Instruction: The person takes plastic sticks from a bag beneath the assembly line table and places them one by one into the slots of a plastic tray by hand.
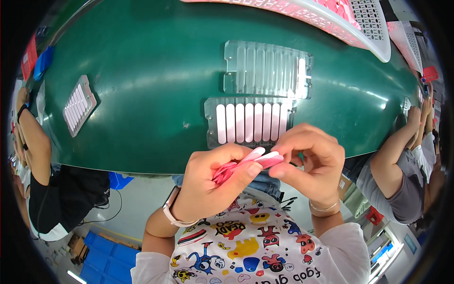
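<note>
My left hand (pixel 215 177) is closed around a bunch of pink strips with rounded ends (pixel 224 173), which look like small nail files. Two of them fan out past its thumb, pale faces showing. Thumb and forefinger of my right hand (pixel 312 163) close on the tip of the outermost strip (pixel 270 160). Just beyond my hands lies a clear slotted tray (pixel 212 118) with a row of pale pink strips (pixel 245 123) side by side. Behind it, touching or nearly so, a second clear tray (pixel 257 68) shows a white strip (pixel 301 78) near its right end.
A third tray of pale strips (pixel 79 106) lies to the left on the green table (pixel 151 94). A white perforated basket (pixel 373 28) with pink items stands at the far right. Other people's arms (pixel 38 137) (pixel 397 137) rest at the table on both sides.
</note>
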A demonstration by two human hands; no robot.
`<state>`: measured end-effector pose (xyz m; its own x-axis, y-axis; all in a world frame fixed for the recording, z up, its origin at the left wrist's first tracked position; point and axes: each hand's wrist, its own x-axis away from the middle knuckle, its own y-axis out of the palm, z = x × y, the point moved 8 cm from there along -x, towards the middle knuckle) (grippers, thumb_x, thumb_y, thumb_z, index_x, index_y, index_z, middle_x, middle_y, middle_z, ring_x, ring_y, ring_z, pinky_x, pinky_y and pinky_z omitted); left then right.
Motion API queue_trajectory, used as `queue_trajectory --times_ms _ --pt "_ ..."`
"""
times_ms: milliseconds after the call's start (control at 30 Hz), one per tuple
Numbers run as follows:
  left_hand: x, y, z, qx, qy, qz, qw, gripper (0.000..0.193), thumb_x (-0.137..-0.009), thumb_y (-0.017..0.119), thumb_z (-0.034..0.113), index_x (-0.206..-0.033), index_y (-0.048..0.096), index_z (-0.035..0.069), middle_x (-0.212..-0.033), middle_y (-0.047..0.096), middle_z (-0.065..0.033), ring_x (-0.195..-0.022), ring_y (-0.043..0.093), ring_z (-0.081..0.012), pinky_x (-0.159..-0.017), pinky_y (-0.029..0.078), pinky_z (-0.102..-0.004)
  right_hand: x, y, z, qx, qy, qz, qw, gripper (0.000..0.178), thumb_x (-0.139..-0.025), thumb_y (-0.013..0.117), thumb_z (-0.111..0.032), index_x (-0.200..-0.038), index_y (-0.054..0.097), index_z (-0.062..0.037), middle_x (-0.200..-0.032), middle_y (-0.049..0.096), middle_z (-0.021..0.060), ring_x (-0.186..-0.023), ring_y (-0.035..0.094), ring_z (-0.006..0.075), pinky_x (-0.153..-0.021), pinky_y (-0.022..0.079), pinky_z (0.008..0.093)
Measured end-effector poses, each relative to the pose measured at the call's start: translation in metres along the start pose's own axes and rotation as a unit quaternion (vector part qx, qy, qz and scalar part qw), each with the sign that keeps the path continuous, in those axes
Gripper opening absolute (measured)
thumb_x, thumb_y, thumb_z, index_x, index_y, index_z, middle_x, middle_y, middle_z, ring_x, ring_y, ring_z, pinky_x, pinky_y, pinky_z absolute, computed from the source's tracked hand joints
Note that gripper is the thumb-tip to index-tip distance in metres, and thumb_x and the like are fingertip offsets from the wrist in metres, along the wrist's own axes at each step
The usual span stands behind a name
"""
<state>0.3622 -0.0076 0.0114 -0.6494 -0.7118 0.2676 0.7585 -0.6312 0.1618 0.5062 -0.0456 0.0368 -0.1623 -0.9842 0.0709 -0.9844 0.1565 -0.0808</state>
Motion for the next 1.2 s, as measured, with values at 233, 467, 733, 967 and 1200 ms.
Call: queue_trajectory --times_ms 233,467,733,967,1200 --pt "-0.007 -0.005 -0.009 0.041 -0.067 0.01 0.997 0.021 -0.093 0.058 0.015 -0.097 0.063 -0.006 -0.063 0.059 -0.002 -0.055 0.052 -0.0047 -0.049 0.041 -0.0203 -0.002 -0.009 0.012 -0.055 0.088 0.067 0.992 0.011 -0.083 0.065 0.004 -0.094 0.066 0.0048 -0.08 0.067 0.0089 -0.069 0.063 0.0094 -0.055 0.05 0.0207" --pt "-0.006 -0.011 -0.011 0.129 -0.083 0.019 0.988 0.02 -0.093 0.057 0.013 -0.097 0.063 -0.006 -0.069 0.06 -0.0023 -0.054 0.049 -0.0038 -0.048 0.037 -0.0187 -0.01 -0.031 0.005 -0.119 0.022 0.101 0.987 0.009 -0.085 0.061 0.002 -0.094 0.062 0.0053 -0.083 0.065 0.0109 -0.068 0.06 0.0106 -0.055 0.049 0.0218" --pt "-0.001 -0.024 -0.01 0.113 -0.079 0.042 0.99 0.021 -0.094 0.053 0.014 -0.103 0.061 -0.004 -0.071 0.055 0.0 -0.06 0.047 -0.0037 -0.055 0.038 -0.0192 -0.066 -0.067 -0.012 0.127 0.055 0.009 0.99 0.01 -0.086 0.062 -0.008 -0.09 0.061 0.0011 -0.084 0.061 0.0032 -0.073 0.055 0.0071 -0.055 0.044 0.0197" --pt "0.0 -0.021 0.003 0.022 -0.005 0.058 0.998 0.019 -0.09 0.059 0.006 -0.105 0.063 -0.006 -0.081 0.062 -0.005 -0.068 0.054 -0.006 -0.06 0.043 -0.0195 -0.094 -0.051 -0.016 0.371 -0.02 -0.216 0.903 0.009 -0.081 0.058 0.002 -0.088 0.062 -0.0012 -0.084 0.057 -0.0005 -0.073 0.047 0.0059 -0.06 0.036 0.0202" --pt "0.012 -0.029 0.015 -0.056 0.011 0.089 0.994 0.018 -0.088 0.061 0.008 -0.1 0.064 -0.005 -0.075 0.063 -0.005 -0.063 0.052 -0.0054 -0.057 0.04 -0.0186 -0.109 -0.038 -0.012 0.427 0.0 -0.175 0.887 0.014 -0.076 0.064 -0.007 -0.09 0.063 -0.0032 -0.072 0.057 0.0022 -0.068 0.05 0.0127 -0.063 0.042 0.027"
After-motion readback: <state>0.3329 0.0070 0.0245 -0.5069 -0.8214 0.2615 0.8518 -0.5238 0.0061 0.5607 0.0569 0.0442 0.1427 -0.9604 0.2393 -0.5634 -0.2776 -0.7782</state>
